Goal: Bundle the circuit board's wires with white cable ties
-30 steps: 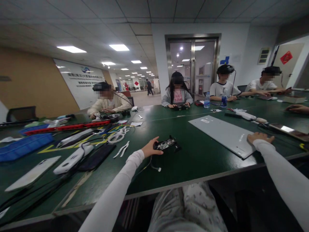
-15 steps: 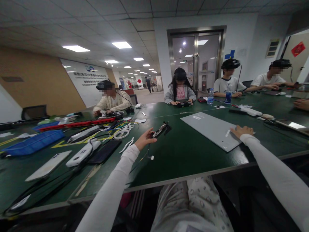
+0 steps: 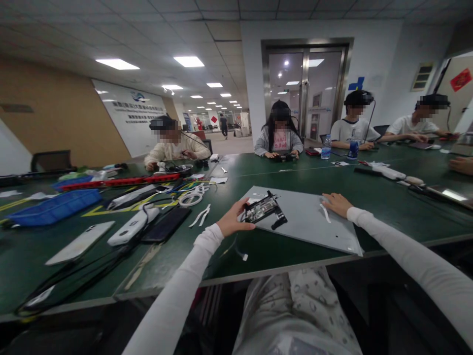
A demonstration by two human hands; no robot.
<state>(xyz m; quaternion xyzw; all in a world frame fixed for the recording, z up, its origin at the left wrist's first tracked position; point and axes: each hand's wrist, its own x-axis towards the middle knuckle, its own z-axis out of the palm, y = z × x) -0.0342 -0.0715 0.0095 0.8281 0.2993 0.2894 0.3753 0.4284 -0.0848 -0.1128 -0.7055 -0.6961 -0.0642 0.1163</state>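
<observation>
My left hand (image 3: 235, 218) grips the left end of a black frame device (image 3: 264, 209) with metallic parts inside, held above the left part of a flat grey panel (image 3: 306, 229). The panel lies on the green table. At its upper right edge rests my right hand (image 3: 337, 204), palm down with fingers spread, beside a small white strip (image 3: 325, 213). A thin cable with a white connector (image 3: 244, 257) lies below my left hand.
On the left are a blue tray (image 3: 55, 209), a white phone (image 3: 81, 241), a white power bank (image 3: 133, 226), a black phone (image 3: 168, 224) and coiled white cable (image 3: 191, 195). Several people sit around the table (image 3: 236, 170). Bottles (image 3: 326, 148) stand at the back right.
The grey panel has slid left and turned, with my right hand moving left on it. My left hand has moved slightly right, and the black device is tilted more to view.
</observation>
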